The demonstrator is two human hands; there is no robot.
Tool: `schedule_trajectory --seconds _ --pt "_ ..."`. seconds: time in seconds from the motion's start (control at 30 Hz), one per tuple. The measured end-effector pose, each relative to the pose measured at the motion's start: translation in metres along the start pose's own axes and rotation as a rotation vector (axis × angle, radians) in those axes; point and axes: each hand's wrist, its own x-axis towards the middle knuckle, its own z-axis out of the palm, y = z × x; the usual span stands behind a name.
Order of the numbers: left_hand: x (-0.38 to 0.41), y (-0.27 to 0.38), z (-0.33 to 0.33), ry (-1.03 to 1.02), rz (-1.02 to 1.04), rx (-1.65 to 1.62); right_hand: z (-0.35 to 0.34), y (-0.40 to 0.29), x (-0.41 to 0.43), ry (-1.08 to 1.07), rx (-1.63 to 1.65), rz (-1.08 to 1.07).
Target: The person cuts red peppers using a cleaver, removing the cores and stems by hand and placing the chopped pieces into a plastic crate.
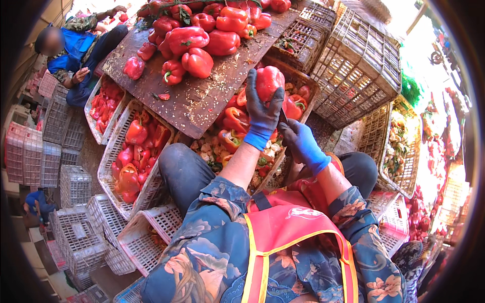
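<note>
My left hand [264, 108], in a dark glove with a blue cuff, holds a whole red bell pepper [269, 83] from below. Just to its lower right, my right hand [301, 142], gloved the same way, is closed on a knife, whose dark blade [282, 116] points up towards the pepper. Beneath both hands stands a crate with cut red peppers [235, 119] and pale cores and seeds [207, 149]. Whole red peppers [189, 39] are heaped on a seed-strewn wooden board [182, 108] ahead. The knife's handle is hidden in my right hand.
Plastic crates of cut peppers [101, 125] [108, 181] stand at the left of the board. An upended crate [356, 68] and a crate of cores [415, 151] are at the right. Stacked crates [75, 235] fill the lower left. A co-worker [77, 41] sits at the upper left.
</note>
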Motion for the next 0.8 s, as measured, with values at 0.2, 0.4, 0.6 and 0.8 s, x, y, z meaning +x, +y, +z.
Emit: schedule_trajectory --seconds 0.2,0.4,0.6,0.8 --pt "-0.001 -0.021 0.001 -0.103 0.023 0.108 -0.009 -0.007 0.001 -0.028 0.135 0.13" --pt "0.0 -0.019 -0.006 -0.191 0.047 0.153 -0.021 -0.004 -0.001 -0.037 0.304 0.214" --pt "0.001 -0.026 -0.019 -0.182 0.005 0.206 -0.029 0.01 -0.011 -0.036 0.565 0.265" --pt "0.008 -0.027 -0.023 -0.149 -0.156 0.14 -0.019 0.014 -0.02 0.021 0.48 0.191"
